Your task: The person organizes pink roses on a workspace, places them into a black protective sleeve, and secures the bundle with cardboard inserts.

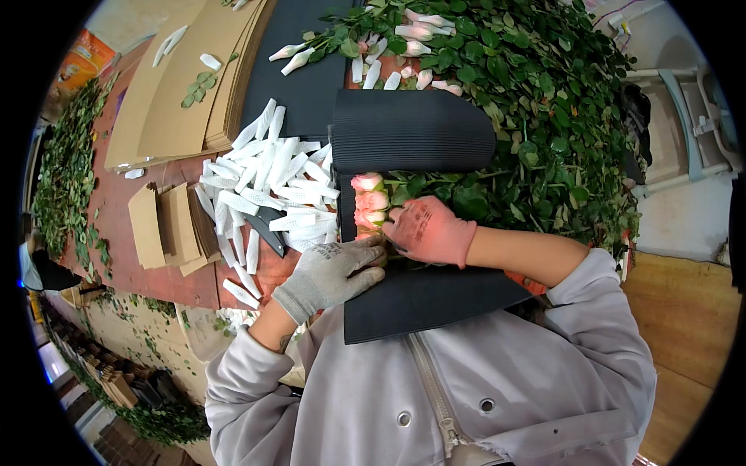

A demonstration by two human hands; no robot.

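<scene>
Pink roses lie in a short stack of heads on a black corrugated sheet, their leafy stems running right. In a grey glove, my left hand has its fingers closed at the lowest heads; what they grip is hidden. My right hand, in a pinkish-red glove, curls its fingers round a rose just behind its head. The sheet's ribbed far flap stands beyond the roses. Its smooth near flap leans toward my body.
White mesh sleeves are heaped left of the roses. Cardboard sheets and smaller folded cardboard pieces lie farther left. Leafy stems pile up at the far right, with sleeved rosebuds at the back. A chair frame stands at right.
</scene>
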